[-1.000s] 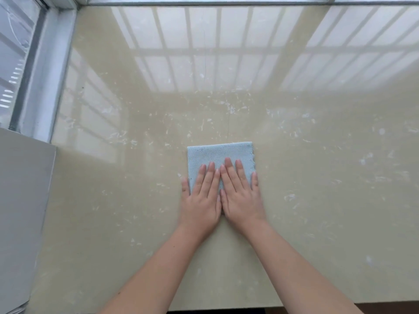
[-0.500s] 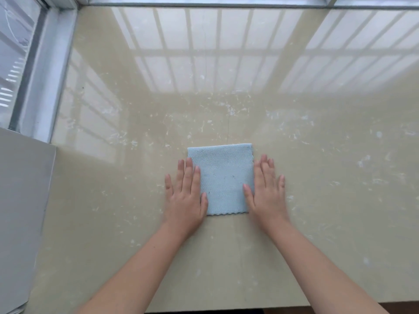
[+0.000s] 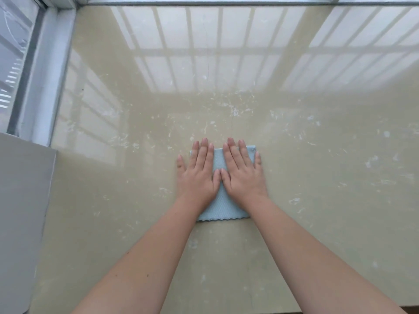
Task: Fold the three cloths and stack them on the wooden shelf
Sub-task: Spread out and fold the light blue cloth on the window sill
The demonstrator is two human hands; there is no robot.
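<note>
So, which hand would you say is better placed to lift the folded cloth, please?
Probably the right hand: it lies flat, mostly on the cloth, while the left hand overhangs its left edge.

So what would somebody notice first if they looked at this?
The two hands: the left hand and right hand lie flat side by side, pressing a small blue cloth in the middle of a shiny beige surface. After that, the pale window-bar reflections spread across the far part of that surface.
</note>
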